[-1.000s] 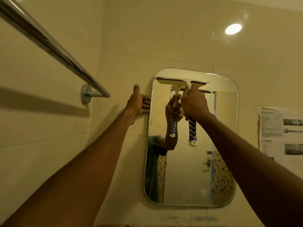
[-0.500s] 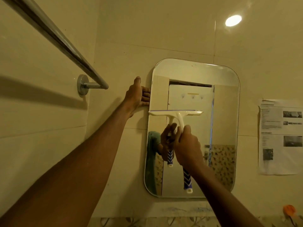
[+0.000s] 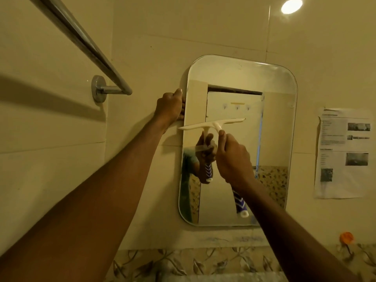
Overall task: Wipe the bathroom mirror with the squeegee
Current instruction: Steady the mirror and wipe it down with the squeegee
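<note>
Wrapped tight around the squeegee [image 3: 213,127] handle, the right hand [image 3: 234,159] has its fingers closed and its thumb pressed up along the neck just under the white blade bar. That bar lies across the left half of the mirror [image 3: 274,139], tilted with its left end lower and reaching past the mirror's left edge; the blue-and-white handle end sticks out below the wrist. The left hand [image 3: 169,108] curls over the mirror's left edge, fingers bent around it and thumb on top. Half a second ago the blade sat level and the left hand lay flatter on the tile; a second ago the blade was near the mirror's top.
</note>
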